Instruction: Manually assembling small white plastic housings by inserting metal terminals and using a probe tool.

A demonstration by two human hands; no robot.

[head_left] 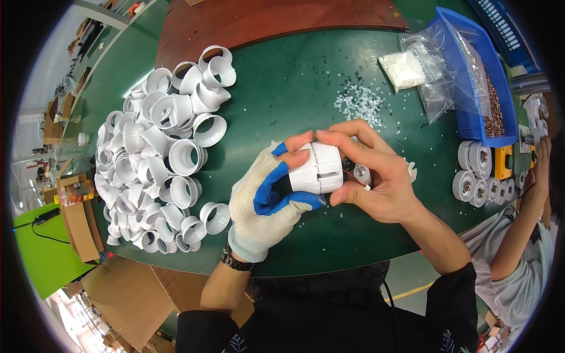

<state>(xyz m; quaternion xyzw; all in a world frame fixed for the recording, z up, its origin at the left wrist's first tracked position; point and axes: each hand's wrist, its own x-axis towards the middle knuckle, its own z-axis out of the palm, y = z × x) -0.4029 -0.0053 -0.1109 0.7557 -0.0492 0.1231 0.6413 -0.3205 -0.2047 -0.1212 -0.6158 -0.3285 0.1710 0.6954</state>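
Observation:
Above the green table, both hands grip a white round plastic housing [313, 172] that has a thin seam and a dark slot in its side. My left hand [258, 203], in a white and blue glove with some bare fingertips, wraps its left end. On the right end, my right hand [382, 179] presses with bare fingers and thumb. A small white cylindrical part [361, 174] with a red wire shows at the right palm; whether it is joined to the housing is hidden.
A heap of white plastic collars [159, 153] covers the table's left. Small clear washers [362, 103] lie scattered beyond my hands. A bag of white pieces [403, 70], a blue bin [500, 120] of copper-coloured parts and white round units [465, 185] stand right, near another person's arm [521, 217].

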